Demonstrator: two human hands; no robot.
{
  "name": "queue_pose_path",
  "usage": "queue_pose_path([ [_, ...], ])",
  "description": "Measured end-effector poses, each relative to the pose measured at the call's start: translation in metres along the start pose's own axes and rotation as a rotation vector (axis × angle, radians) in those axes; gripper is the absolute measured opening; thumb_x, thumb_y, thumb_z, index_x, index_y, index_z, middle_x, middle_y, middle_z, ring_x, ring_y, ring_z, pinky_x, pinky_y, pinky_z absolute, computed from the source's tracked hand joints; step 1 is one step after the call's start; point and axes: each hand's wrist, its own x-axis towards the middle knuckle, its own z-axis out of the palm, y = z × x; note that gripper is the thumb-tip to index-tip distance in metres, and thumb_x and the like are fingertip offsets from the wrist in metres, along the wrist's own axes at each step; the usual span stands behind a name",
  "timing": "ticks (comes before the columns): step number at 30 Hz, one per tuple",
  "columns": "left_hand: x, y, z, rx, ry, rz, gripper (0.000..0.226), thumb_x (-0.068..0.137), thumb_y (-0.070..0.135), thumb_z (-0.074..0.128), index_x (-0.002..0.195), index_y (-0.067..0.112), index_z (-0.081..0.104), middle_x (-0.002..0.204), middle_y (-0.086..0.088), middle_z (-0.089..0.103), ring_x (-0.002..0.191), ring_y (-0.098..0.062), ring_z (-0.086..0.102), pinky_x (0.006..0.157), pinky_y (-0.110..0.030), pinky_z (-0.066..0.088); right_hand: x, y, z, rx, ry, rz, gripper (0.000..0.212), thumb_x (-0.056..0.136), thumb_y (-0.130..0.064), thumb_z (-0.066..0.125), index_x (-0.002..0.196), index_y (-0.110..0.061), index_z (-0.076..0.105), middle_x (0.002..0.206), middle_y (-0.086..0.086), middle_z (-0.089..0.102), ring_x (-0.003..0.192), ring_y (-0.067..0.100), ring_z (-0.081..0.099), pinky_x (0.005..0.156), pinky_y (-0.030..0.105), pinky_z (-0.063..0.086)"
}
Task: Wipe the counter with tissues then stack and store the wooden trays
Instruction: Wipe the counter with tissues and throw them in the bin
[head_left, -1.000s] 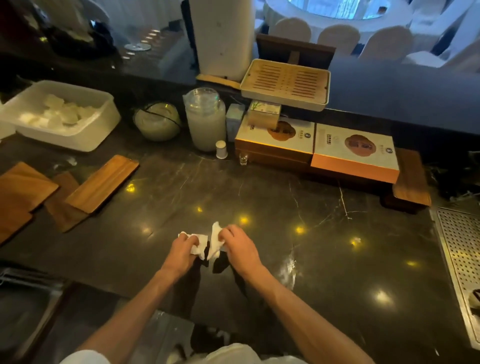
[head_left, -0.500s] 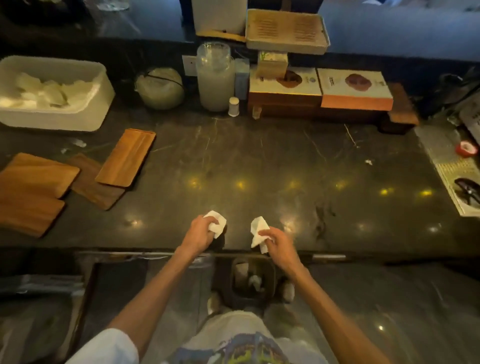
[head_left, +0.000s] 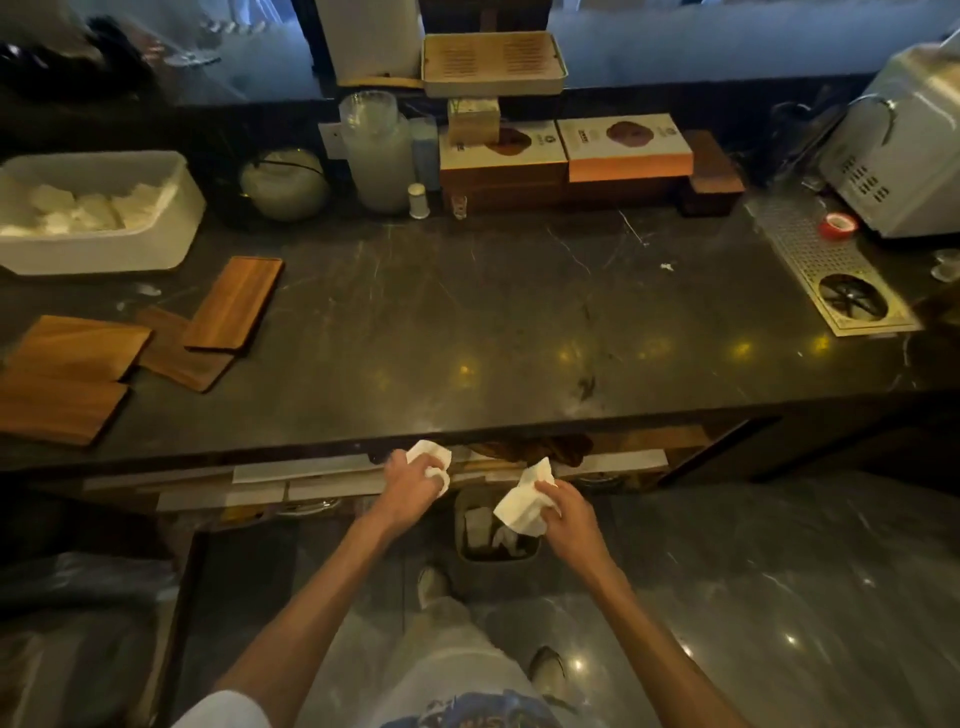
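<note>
Gleaming dark marble counter (head_left: 519, 322), glossy stone floor (head_left: 779, 597)

One head-worn view is given, aimed forward and steeply down from standing height. The counter (head_left: 519, 322) is seen from above, running across the upper half; floor, legs and both forearms are taken in below. The wide lens bends the edges. No second view is given.

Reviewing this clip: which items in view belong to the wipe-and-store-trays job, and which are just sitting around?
Part of the job: tissue in left hand; tissue in right hand; dark counter; wooden trays; small bin below the hands.

Just lying about: white tub; glass jar; two boxes; slatted tray; red tape roll.
</note>
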Motion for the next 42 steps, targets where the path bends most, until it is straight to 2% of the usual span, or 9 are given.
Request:
queue_pose_path([
  [3, -0.037, 0.004, 0.026, -0.013, -0.074, 0.033, 0.035, 0.097, 0.014, 0.039, 0.126, 0.018, 0.057, 0.127, -0.006, 0.028, 0.126, -0.028, 0.032, 0.114, -0.043, 0.028, -0.028, 0.027, -0.013, 0.032, 0.035, -0.025, 0.032, 0.096, -0.005, 0.055, 0.123, -0.019, 0.065, 0.132, -0.002, 0.055, 0.119, 0.010, 0.051, 0.073, -0.005, 0.041],
  [10, -0.082, 0.005, 0.060, -0.067, -0.190, 0.067, 0.037, 0.095, 0.000, 0.043, 0.128, 0.009, 0.058, 0.143, -0.010, 0.027, 0.135, -0.030, 0.034, 0.116, -0.038, 0.030, -0.083, 0.055, -0.026, 0.008, 0.153, 0.048, 0.027, 0.092, -0.007, 0.061, 0.115, -0.018, 0.070, 0.119, -0.001, 0.065, 0.102, 0.008, 0.059, 0.061, 0.000, 0.046],
  [14, -0.088, -0.006, 0.062, -0.060, -0.158, 0.166, 0.033, 0.093, 0.002, 0.049, 0.116, 0.019, 0.067, 0.141, -0.003, 0.040, 0.131, -0.017, 0.037, 0.112, -0.032, 0.030, -0.100, 0.059, -0.024, -0.043, 0.245, 0.115, 0.028, 0.092, -0.007, 0.062, 0.117, -0.013, 0.070, 0.121, 0.005, 0.067, 0.106, 0.016, 0.063, 0.085, 0.025, 0.055],
  [18, -0.086, -0.024, 0.055, -0.064, -0.098, 0.171, 0.035, 0.090, -0.003, 0.050, 0.108, 0.017, 0.072, 0.119, -0.001, 0.053, 0.115, -0.016, 0.050, 0.095, -0.021, 0.034, -0.115, 0.052, -0.015, -0.048, 0.245, 0.110, 0.030, 0.087, 0.000, 0.059, 0.103, -0.019, 0.076, 0.111, 0.000, 0.069, 0.101, 0.010, 0.062, 0.078, 0.011, 0.045],
  [24, -0.076, -0.059, 0.047, -0.070, -0.055, 0.158, 0.035, 0.086, -0.005, 0.051, 0.103, 0.019, 0.070, 0.113, 0.000, 0.050, 0.111, -0.019, 0.051, 0.093, -0.023, 0.040, -0.120, 0.039, 0.020, 0.030, 0.261, 0.098, 0.036, 0.085, 0.007, 0.062, 0.098, -0.023, 0.077, 0.112, -0.001, 0.068, 0.096, 0.005, 0.061, 0.071, -0.001, 0.044],
  [28, -0.049, -0.083, 0.061, -0.042, -0.064, 0.145, 0.021, 0.084, -0.002, 0.055, 0.097, 0.011, 0.064, 0.108, -0.003, 0.047, 0.106, -0.025, 0.051, 0.087, -0.044, 0.055, -0.098, 0.044, 0.042, 0.082, 0.256, 0.072, 0.043, 0.082, 0.015, 0.053, 0.100, -0.015, 0.078, 0.110, 0.000, 0.069, 0.102, 0.014, 0.065, 0.082, 0.009, 0.050],
  [34, 0.054, -0.148, 0.137, 0.040, -0.063, 0.074, 0.008, 0.082, 0.000, 0.058, 0.084, 0.007, 0.062, 0.103, -0.016, 0.057, 0.099, -0.032, 0.056, 0.077, -0.029, 0.042, -0.024, 0.135, 0.107, 0.090, 0.282, 0.137, 0.052, 0.087, 0.015, 0.048, 0.108, -0.025, 0.073, 0.117, 0.004, 0.069, 0.100, 0.012, 0.066, 0.083, 0.012, 0.050],
  [38, 0.124, -0.211, 0.222, 0.095, -0.145, 0.025, 0.025, 0.084, 0.002, 0.059, 0.109, 0.006, 0.060, 0.128, -0.021, 0.045, 0.120, -0.035, 0.044, 0.097, -0.032, 0.039, 0.036, 0.224, 0.154, 0.122, 0.196, 0.149, 0.037, 0.093, 0.004, 0.053, 0.121, -0.014, 0.069, 0.136, 0.005, 0.059, 0.121, 0.015, 0.058, 0.104, 0.031, 0.047],
  [42, 0.179, -0.270, 0.297, 0.154, -0.294, 0.061, 0.049, 0.082, -0.007, 0.052, 0.128, 0.010, 0.051, 0.138, -0.018, 0.030, 0.128, -0.034, 0.032, 0.101, -0.021, 0.026, 0.085, 0.308, 0.192, 0.072, 0.257, 0.022, 0.030, 0.090, 0.003, 0.061, 0.108, -0.018, 0.073, 0.116, 0.000, 0.067, 0.106, -0.002, 0.062, 0.092, 0.009, 0.046],
])
